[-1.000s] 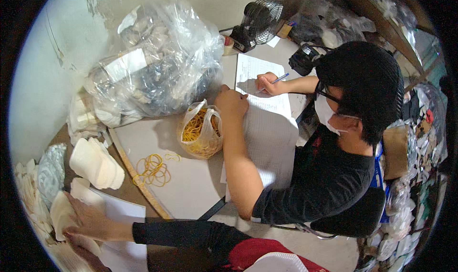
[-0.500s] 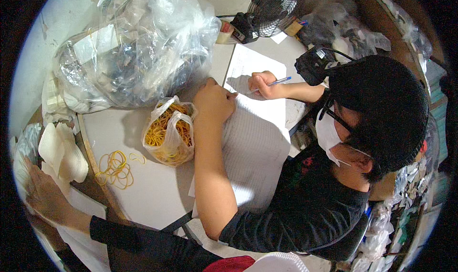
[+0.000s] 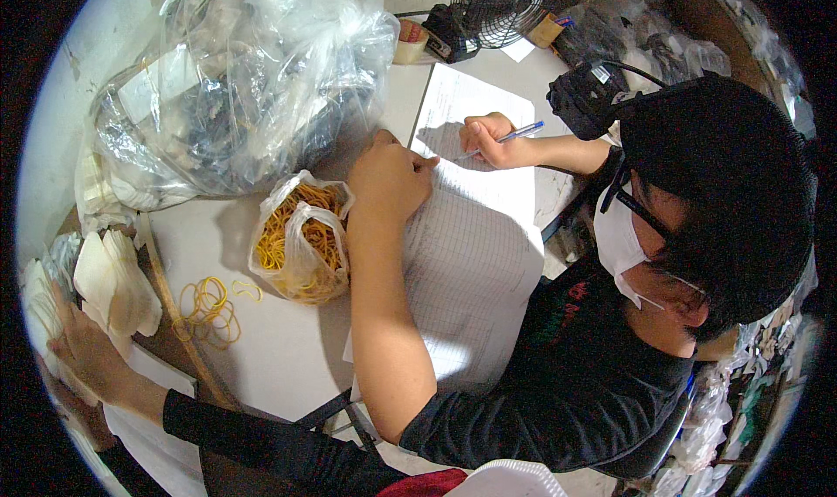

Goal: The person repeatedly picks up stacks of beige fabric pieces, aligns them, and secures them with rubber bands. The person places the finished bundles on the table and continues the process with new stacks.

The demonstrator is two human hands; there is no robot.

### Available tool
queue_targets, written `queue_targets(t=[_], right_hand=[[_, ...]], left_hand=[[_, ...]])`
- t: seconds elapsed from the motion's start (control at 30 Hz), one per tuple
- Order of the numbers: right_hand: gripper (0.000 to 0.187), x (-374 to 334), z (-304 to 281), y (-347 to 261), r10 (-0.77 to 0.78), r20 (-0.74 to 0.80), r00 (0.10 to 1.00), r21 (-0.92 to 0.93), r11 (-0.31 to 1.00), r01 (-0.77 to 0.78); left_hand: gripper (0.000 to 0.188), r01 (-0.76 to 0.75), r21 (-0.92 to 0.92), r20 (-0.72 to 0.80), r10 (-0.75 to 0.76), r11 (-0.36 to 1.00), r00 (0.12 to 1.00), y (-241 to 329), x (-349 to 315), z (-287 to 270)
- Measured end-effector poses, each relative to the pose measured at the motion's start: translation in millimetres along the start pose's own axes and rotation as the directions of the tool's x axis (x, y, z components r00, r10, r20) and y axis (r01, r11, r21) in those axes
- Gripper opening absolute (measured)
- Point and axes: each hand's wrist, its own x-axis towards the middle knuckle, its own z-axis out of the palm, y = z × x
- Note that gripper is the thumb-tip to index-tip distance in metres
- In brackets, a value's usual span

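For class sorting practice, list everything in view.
Table: 1, pale, centre
Stuffed bag: 1, clear, upper left
Rubber-band bag: 1, whitish, centre
Loose bands: several, yellow, left
Fabric pieces: several, cream, left
Ruled paper: uncountable, white, centre
Colleague: 1, black shirt, right
Pen: 1, blue, colleague's hand
Fan: 1, black, top
Tape roll: 1, tan, top
Corded item: 1, black, right
Plastic bags: several, clear, right
Right hand: 1, black sleeve, left
Left hand: 1, black sleeve, lower left

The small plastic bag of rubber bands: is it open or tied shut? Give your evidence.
Open: the bag's mouth gapes, and yellow rubber bands show uncovered inside.
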Motion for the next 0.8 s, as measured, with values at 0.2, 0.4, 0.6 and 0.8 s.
queue_targets(t=[0.2, 0.4, 0.6, 0.8], right_hand=[[0.066, 4.5, -9.8, -3.1, -0.021, -0.035, 0.999, -0.018, 1.000, 0.020], [0.065, -5.3, -5.2, -10.1, -0.009, -0.017, 1.000, -0.018, 1.000, 0.009], [0.065, 10.9, -14.9, -2.1, -0.029, -0.074, 0.997, -0.059, 0.998, 0.024], [0.064, 10.7, 8.4, -3.8, -0.034, -0.047, 0.998, -0.070, 0.997, 0.031]], left_hand=[[0.034, 0.051, 0.111, 0.192, -0.071, 0.993, 0.979, 34.2, 13.0, 8.4], [0.034, 0.087, 0.074, 0.097, -0.094, 0.993, 0.991, -16.2, -23.0, -63.1], [0.034, 0.127, -0.033, -0.057, -0.129, 0.991, 0.990, -95.1, -104.1, -170.8], [0.035, 0.264, -0.150, -0.317, -0.299, 0.953, 0.900, -185.7, -215.5, -272.7]])
